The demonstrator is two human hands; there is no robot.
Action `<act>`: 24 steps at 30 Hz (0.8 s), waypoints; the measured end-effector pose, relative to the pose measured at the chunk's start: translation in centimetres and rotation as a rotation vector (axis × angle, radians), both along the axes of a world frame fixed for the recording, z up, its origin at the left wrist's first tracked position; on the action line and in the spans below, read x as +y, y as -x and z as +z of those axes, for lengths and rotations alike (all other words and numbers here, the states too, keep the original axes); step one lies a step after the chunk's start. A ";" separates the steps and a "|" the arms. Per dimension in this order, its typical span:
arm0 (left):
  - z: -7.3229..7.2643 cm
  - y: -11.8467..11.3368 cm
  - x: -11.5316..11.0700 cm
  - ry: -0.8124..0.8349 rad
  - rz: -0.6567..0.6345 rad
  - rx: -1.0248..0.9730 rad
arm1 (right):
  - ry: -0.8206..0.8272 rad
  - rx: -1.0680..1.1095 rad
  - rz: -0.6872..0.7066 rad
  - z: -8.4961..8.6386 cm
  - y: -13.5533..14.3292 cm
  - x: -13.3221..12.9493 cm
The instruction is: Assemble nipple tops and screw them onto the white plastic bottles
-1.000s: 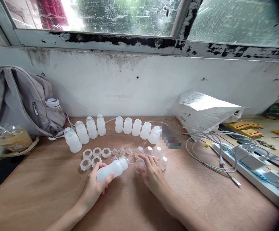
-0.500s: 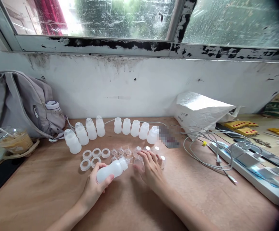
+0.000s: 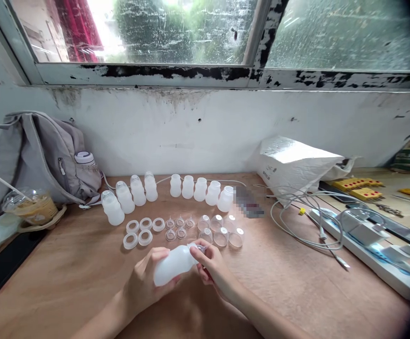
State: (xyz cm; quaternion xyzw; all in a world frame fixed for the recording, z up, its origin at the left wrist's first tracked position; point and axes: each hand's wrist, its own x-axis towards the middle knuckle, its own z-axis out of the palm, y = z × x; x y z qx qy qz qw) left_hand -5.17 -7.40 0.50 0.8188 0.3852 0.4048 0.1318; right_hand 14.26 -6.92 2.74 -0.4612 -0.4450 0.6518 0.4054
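The room has a white wall (image 3: 148, 127) with stains, and above it there is a window (image 3: 176, 33) whose frame has dark, worn patches. Against this wall stands a brown wooden table (image 3: 95, 287). Near its front edge, the left hand (image 3: 143, 280) is closed around the body of a milky bottle (image 3: 173, 266), which lies tilted, with its neck toward the right hand (image 3: 214, 268). The right hand is gripping a clear piece (image 3: 199, 247) at the neck of this bottle, between the thumb and the fingers; its exact shape is partly hidden. Just beyond the hands, three groups of parts lie side by side: five white rings (image 3: 130, 241) on the left, five clear teats (image 3: 170, 234) in the middle, and six clear covers (image 3: 235, 238) on the right. Behind them, four covered bottles (image 3: 113, 209) stand upright on the left, and five open bottles (image 3: 200, 189) stand in a curved row on the right. At the left side there are a grey backpack (image 3: 42, 155), a drink cup (image 3: 35, 209) with a straw, and a flat black object (image 3: 5, 268). At the right side are a white bag (image 3: 293, 165), loose cables (image 3: 290, 226) and a power strip (image 3: 371, 259).
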 end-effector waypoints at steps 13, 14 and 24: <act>1.6 0.4 -0.5 0.396 0.034 -0.110 | -0.142 0.060 0.011 0.0 0.4 -1.0; 1.7 0.3 -0.5 0.505 0.026 -0.191 | -0.190 0.056 0.028 0.1 0.3 -1.0; 1.4 -0.4 0.0 0.884 -0.055 -0.524 | -0.232 0.117 0.117 0.5 -1.5 0.3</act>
